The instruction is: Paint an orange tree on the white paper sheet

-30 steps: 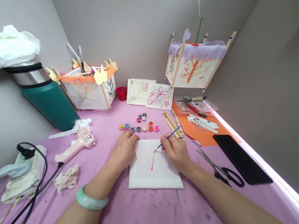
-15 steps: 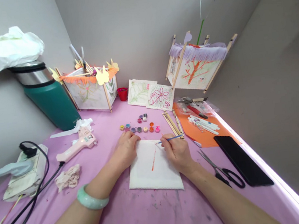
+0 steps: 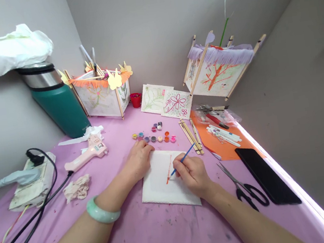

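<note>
In my right hand is a thin blue paintbrush, pinched between thumb and fingers. Its tip is at the lower part of an orange-red line painted on a white padded sheet. My left hand lies with its fingers flat over the sheet's upper left edge, holding nothing that I can see. Just beyond the sheet stand small open paint pots in several colours.
Bamboo sticks, scissors and a black phone lie at right. To the left are a pink glue gun, crumpled tissue and a power strip with cables. A green bottle and decorated paper lanterns stand behind.
My right hand has moved the brush tip down along the orange-red line, from near its top to near its bottom. My left hand stays on the sheet. The view has shifted slightly.
</note>
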`<state>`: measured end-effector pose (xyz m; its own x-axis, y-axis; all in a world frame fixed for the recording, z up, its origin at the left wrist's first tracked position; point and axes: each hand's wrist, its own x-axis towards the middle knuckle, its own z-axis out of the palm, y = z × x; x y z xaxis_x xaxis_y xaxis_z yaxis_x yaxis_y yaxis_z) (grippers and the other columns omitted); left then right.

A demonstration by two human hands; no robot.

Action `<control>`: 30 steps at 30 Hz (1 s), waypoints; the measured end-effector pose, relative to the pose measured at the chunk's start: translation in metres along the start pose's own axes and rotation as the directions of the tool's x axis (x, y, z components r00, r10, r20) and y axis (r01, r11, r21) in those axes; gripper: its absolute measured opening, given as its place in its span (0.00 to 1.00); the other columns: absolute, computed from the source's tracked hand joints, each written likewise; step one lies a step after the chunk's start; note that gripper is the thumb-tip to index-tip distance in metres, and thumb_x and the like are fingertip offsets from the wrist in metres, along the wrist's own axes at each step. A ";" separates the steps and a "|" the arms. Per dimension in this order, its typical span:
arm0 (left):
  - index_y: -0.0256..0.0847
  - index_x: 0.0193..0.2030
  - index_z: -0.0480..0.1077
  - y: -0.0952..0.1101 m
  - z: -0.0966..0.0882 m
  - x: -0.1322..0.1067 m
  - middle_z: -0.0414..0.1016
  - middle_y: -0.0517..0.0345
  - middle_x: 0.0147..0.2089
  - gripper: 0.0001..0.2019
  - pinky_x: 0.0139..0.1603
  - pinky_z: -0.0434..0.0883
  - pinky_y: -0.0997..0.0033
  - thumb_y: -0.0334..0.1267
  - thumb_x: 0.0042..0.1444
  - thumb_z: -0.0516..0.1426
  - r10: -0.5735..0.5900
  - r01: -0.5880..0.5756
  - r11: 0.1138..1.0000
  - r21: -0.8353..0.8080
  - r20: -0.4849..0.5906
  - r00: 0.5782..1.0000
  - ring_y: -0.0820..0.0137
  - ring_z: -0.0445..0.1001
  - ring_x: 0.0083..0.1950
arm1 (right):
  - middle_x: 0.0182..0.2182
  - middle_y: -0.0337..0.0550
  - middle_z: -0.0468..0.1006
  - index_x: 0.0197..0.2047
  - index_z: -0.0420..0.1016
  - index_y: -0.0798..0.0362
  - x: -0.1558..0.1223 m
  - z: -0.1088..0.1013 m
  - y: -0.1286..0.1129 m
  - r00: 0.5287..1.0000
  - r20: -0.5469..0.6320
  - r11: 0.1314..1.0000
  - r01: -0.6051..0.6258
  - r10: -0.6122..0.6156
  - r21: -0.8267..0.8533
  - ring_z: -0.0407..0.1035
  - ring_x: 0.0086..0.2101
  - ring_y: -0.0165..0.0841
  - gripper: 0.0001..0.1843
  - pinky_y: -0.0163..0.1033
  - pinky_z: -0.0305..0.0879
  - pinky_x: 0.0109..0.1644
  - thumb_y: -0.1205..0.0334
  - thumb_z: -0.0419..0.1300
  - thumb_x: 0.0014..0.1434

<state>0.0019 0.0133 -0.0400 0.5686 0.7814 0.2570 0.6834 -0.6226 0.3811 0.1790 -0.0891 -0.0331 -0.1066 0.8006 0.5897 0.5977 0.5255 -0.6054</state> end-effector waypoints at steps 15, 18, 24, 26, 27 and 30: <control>0.36 0.43 0.73 0.002 -0.002 0.000 0.70 0.48 0.42 0.15 0.51 0.66 0.60 0.27 0.59 0.47 0.001 -0.001 1.000 0.006 0.009 1.000 0.62 0.66 0.48 | 0.19 0.35 0.71 0.31 0.67 0.52 0.002 0.000 0.014 0.986 -0.113 0.988 -0.132 0.123 -0.078 0.67 0.20 0.27 0.13 0.33 0.61 0.27 0.60 0.49 0.66; 0.36 0.43 0.73 0.003 -0.003 0.000 0.70 0.48 0.43 0.15 0.51 0.66 0.60 0.27 0.59 0.47 -0.012 0.012 1.000 0.001 0.021 1.000 0.61 0.66 0.48 | 0.22 0.37 0.72 0.32 0.68 0.52 0.004 -0.001 0.021 0.988 -0.133 0.976 -0.106 0.081 -0.189 0.68 0.22 0.28 0.13 0.33 0.61 0.29 0.60 0.49 0.66; 0.37 0.43 0.73 0.001 -0.001 0.000 0.70 0.49 0.43 0.14 0.51 0.66 0.60 0.27 0.58 0.47 0.004 -0.004 1.000 0.004 0.010 1.000 0.62 0.66 0.47 | 0.26 0.40 0.76 0.36 0.70 0.53 0.007 -0.001 0.028 0.986 -0.170 0.951 -0.058 0.005 -0.305 0.71 0.26 0.30 0.12 0.34 0.61 0.32 0.60 0.49 0.67; 0.37 0.42 0.73 0.001 -0.001 0.000 0.70 0.49 0.43 0.14 0.51 0.66 0.60 0.27 0.58 0.47 0.009 -0.009 1.000 0.005 0.003 1.000 0.62 0.66 0.47 | 0.27 0.41 0.77 0.37 0.70 0.52 0.008 -0.001 0.027 0.985 -0.169 0.945 -0.038 -0.018 -0.325 0.71 0.27 0.30 0.11 0.35 0.62 0.33 0.61 0.49 0.67; 0.37 0.42 0.73 0.001 -0.001 0.000 0.70 0.49 0.43 0.14 0.51 0.66 0.60 0.27 0.59 0.47 0.010 -0.010 1.000 0.005 0.002 1.000 0.62 0.66 0.48 | 0.27 0.41 0.77 0.37 0.70 0.52 0.008 -0.001 0.027 0.987 -0.161 0.944 -0.032 -0.023 -0.330 0.71 0.27 0.30 0.11 0.35 0.62 0.33 0.61 0.49 0.66; 0.37 0.42 0.73 0.001 -0.001 0.000 0.70 0.48 0.43 0.14 0.51 0.66 0.60 0.27 0.58 0.47 0.009 -0.009 1.000 0.006 0.006 1.000 0.62 0.66 0.48 | 0.25 0.40 0.76 0.35 0.70 0.53 0.008 -0.002 0.024 0.992 -0.123 0.951 -0.043 0.005 -0.306 0.70 0.25 0.30 0.12 0.35 0.61 0.31 0.60 0.49 0.66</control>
<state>0.0018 0.0131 -0.0386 0.5778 0.7753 0.2550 0.6807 -0.6302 0.3736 0.1939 -0.0704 -0.0422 -0.0049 0.7616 0.6480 0.8165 0.3772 -0.4371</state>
